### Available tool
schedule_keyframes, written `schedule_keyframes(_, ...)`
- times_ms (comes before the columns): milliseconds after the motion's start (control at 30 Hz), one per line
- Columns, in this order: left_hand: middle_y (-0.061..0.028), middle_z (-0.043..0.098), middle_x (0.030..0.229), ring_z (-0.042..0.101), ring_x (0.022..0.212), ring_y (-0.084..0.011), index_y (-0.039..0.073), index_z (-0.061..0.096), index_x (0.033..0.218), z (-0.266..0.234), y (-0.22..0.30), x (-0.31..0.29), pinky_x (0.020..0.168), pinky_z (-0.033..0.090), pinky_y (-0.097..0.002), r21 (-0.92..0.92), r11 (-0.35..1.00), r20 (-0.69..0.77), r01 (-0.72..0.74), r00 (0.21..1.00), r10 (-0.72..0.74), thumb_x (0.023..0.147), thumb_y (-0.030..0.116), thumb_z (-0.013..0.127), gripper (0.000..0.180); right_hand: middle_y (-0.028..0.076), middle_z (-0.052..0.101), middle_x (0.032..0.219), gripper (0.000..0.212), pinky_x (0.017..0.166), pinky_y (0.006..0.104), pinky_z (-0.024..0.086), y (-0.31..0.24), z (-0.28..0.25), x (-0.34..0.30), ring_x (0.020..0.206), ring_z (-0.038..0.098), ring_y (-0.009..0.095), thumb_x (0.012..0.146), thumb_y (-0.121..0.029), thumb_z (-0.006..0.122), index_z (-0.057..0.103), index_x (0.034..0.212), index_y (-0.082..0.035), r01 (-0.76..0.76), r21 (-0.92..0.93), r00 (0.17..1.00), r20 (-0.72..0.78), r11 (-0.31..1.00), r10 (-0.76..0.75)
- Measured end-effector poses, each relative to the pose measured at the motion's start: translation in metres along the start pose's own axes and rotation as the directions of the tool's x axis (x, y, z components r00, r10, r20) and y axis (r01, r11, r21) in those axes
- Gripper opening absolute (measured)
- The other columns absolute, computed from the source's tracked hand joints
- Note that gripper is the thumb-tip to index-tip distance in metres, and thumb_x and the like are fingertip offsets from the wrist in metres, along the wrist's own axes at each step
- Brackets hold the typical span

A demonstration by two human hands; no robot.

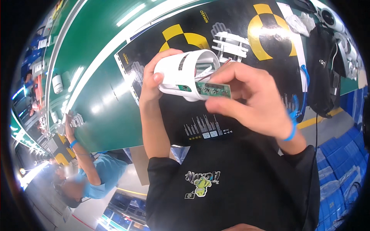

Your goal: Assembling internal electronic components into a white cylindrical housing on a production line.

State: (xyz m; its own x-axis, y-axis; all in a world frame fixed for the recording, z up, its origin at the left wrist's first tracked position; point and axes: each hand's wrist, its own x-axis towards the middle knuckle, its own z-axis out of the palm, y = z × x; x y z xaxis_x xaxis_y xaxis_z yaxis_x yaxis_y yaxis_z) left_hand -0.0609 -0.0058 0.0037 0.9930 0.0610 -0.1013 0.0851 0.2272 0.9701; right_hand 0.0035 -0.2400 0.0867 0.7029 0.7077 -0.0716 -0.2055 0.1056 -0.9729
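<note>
My left hand (152, 79) is wrapped round a white cylindrical plastic housing (175, 77), held tilted with its open end toward the right. Wires and white inner parts show inside that opening. Between the thumb and fingers of my right hand (250, 100) is a narrow green circuit board (214, 89) with small black buttons. The board's left end lies within the housing's side, and its right end sticks out past the rim. Just beyond the housing, a white plastic frame part (230, 46) with ribs stands on the black mat (181, 111).
The black and yellow mat lies on a green table (104, 104). At the far right are a black bag (325, 73), crumpled white material (300, 24) and white devices (333, 19). A co-worker in a blue shirt (102, 169) handles white parts at the left. Blue crates (339, 161) stand at the lower right.
</note>
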Motion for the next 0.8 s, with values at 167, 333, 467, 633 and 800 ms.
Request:
schedule_keyframes(167,-0.0133,0.061,0.108,0.061,0.096,-0.0206,-0.004,0.056,0.116,-0.006,0.0,-0.002,0.082,0.048,-0.0311,0.026,1.0,0.067,0.006,0.998,-0.008,0.069,0.056,0.062,0.076,0.01,0.062,0.096,0.033,0.06,0.023,0.047,-0.045,-0.043,0.046,0.076,0.062,0.017,0.074,-0.017,0.076,0.062,0.1,-0.001,0.253,-0.508,0.804,0.584,0.823,0.114)
schedule_keyframes(333,-0.0122,0.061,0.108,0.059,0.098,-0.0196,-0.004,0.058,0.114,-0.009,-0.008,-0.002,0.084,0.047,-0.032,-0.035,0.998,0.05,-0.048,0.998,0.05,0.071,0.054,0.064,0.072,0.014,0.05,0.121,0.089,0.095,0.0354,0.039,-0.021,-0.053,0.084,0.113,0.049,0.027,0.062,-0.046,0.081,0.043,0.13,-0.003,0.608,-0.612,0.741,0.666,0.506,-0.084)
schedule_keyframes(467,-0.0124,0.061,0.109,0.059,0.099,-0.0196,-0.005,0.058,0.114,-0.009,-0.004,0.0,0.085,0.047,-0.032,-0.135,0.989,0.07,-0.051,0.996,0.061,0.074,0.048,0.065,0.066,0.02,0.055,0.118,0.077,0.092,0.0356,0.043,-0.013,-0.054,0.092,0.107,0.056,0.027,0.076,-0.033,0.074,0.038,0.134,0.001,0.2,-0.407,0.65,0.735,0.891,0.19)
schedule_keyframes(633,-0.011,0.063,0.106,0.06,0.097,-0.0174,-0.004,0.059,0.113,-0.009,-0.004,0.001,0.085,0.048,-0.0307,-0.098,0.992,0.083,-0.085,0.992,0.093,0.076,0.042,0.066,0.059,0.02,0.056,0.118,0.07,0.094,0.0353,0.042,-0.023,-0.041,0.071,0.109,0.055,0.027,0.078,-0.024,0.072,0.038,0.133,0.004,0.206,-0.556,0.744,0.624,0.805,0.24)
schedule_keyframes(800,-0.0096,0.063,0.104,0.06,0.095,-0.0156,-0.002,0.06,0.113,-0.006,0.0,0.0,0.083,0.049,-0.0286,-0.071,0.996,0.121,-0.058,0.99,0.066,0.075,0.035,0.068,0.054,0.018,0.042,0.135,0.074,0.105,0.0388,0.032,-0.025,-0.039,0.057,0.125,0.043,0.029,0.082,-0.03,0.068,0.032,0.138,0.003,-0.016,-0.486,0.759,0.563,0.874,0.327)
